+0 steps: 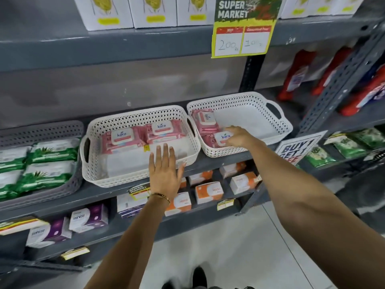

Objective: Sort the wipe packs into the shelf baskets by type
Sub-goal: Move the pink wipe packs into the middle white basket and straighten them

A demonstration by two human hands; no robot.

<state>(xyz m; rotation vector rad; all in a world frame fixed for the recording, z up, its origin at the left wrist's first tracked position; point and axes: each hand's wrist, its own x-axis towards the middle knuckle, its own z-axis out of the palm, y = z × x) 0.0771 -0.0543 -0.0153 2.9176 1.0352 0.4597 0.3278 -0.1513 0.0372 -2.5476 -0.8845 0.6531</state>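
Two white perforated baskets stand side by side on the grey shelf. The middle basket [100,170] holds two pink Kara wipe packs [123,140] along its back. My left hand [165,171] lies flat, fingers spread, over this basket's front rim, holding nothing. The right basket [277,124] has one pink pack [205,119] at its back left. My right hand [239,136] is closed on a second pink pack [220,139] at that basket's front left. A grey basket [62,130] at the far left holds several green and white wipe packs [50,151].
Orange and white boxes [208,191] and purple boxes [89,217] fill the shelf below. Red bottles [295,76] stand at the right. A supermarket price sign [243,28] hangs from the upper shelf. A slotted grey upright [341,88] rises beside the right basket.
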